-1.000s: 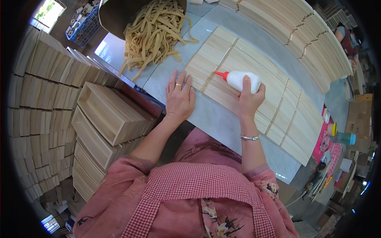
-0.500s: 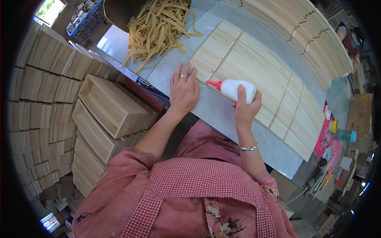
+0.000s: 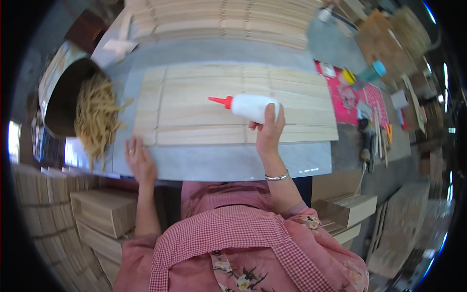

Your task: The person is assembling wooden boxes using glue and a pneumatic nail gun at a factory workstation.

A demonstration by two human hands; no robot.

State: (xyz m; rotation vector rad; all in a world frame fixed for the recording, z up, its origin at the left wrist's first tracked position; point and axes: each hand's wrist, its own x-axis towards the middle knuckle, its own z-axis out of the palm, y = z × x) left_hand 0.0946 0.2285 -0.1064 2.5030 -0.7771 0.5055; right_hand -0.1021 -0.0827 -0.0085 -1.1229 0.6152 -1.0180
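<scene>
My right hand [image 3: 270, 127] is wrapped round a white glue bottle [image 3: 254, 107] with a red pointed nozzle. The bottle is held almost level above a panel of pale wooden boards [image 3: 199, 124], its tip towards the left. Several grooves run across the panel from front to back, and the one near its left end has a whitish line in it. My left hand [image 3: 140, 160] rests on the grey tabletop [image 3: 219, 160] by the panel's near left corner, fingers stretched out and holding nothing.
A tipped bucket [image 3: 61, 104] spills tan strips [image 3: 95, 114] at the left. Stacked grooved boards [image 3: 214, 19] line the far side. At the right lie a pink cloth [image 3: 335, 95], a yellow-lidded jar [image 3: 346, 76] and a tool [image 3: 366, 141]. Wooden drawer boxes [image 3: 104, 209] stand below left.
The view has swung to the right. The nozzle has left the near end of the left groove and is now over the panel's middle. My left hand stays near the panel's corner.
</scene>
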